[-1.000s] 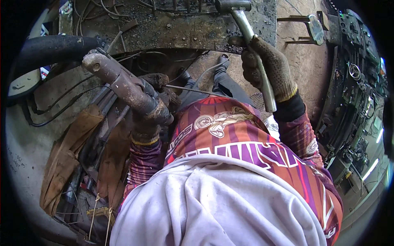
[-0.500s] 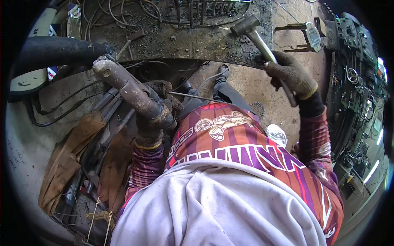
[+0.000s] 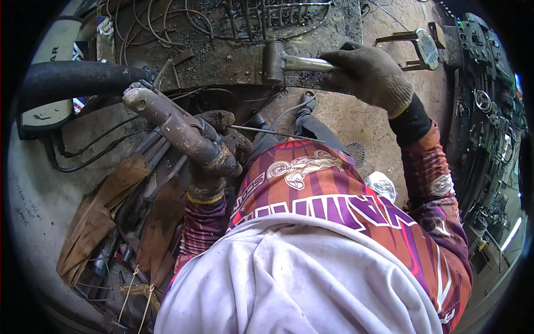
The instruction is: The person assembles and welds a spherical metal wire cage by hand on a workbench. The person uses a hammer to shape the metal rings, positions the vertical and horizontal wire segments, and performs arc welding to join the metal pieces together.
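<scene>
My right hand point(image 3: 370, 75), in a grey-brown knitted glove, grips a hammer point(image 3: 303, 63) by its metal handle. The hammer's thick cylindrical head point(image 3: 273, 62) points left, over the front edge of the steel worktable point(image 3: 239, 64). My left hand point(image 3: 214, 133), gloved too, is closed around a thick, worn brownish metal tube point(image 3: 172, 119). That tube slants up and left to a rounded, scuffed end, apart from the hammer. A thin metal rod point(image 3: 267, 131) stretches right from beside my left fingers; whether the hand holds it, I cannot tell.
A dark, thick pipe point(image 3: 83, 78) juts in from the left. Behind are looped cables point(image 3: 150, 25) and upright rods point(image 3: 247, 19) amid dark debris. A small metal stand point(image 3: 425, 49) is at the right. Brown cloth point(image 3: 100, 217) and metal bars lie low left; machinery point(image 3: 489, 89) lines the right.
My right hand has moved up and left. The hammer has swung left and lower, its handle turning from steeply slanted to nearly level. My left hand and the tube have barely shifted.
</scene>
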Tool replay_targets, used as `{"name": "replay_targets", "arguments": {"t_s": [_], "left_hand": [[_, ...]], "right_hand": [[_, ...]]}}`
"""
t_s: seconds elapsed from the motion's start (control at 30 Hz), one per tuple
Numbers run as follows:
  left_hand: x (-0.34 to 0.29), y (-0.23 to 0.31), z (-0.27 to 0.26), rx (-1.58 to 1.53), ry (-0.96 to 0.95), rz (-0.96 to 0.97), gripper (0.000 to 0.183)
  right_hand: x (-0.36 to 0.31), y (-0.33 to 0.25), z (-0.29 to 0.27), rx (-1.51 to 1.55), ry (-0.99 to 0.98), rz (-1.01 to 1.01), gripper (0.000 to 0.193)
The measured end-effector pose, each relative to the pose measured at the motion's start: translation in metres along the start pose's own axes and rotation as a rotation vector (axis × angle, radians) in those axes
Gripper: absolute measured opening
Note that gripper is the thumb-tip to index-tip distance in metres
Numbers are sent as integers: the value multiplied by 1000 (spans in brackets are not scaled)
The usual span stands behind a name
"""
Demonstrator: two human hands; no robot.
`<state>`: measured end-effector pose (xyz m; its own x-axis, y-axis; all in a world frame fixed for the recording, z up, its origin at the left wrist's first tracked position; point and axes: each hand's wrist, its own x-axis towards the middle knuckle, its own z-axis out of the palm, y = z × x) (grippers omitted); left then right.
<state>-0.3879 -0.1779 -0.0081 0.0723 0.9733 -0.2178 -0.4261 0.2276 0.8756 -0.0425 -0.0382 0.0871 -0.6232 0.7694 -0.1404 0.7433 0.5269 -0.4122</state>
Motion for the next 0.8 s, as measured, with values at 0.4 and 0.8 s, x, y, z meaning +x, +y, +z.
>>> {"name": "replay_targets", "arguments": {"t_s": [0.4,0.8], "left_hand": [[-5,-59,-55,415,216,323,70],[-11,-51,-30,241,132,240,67]], "right_hand": [[39,-12,6,247,203,111,39],[104,14,23,189,-231,-151,33]]}}
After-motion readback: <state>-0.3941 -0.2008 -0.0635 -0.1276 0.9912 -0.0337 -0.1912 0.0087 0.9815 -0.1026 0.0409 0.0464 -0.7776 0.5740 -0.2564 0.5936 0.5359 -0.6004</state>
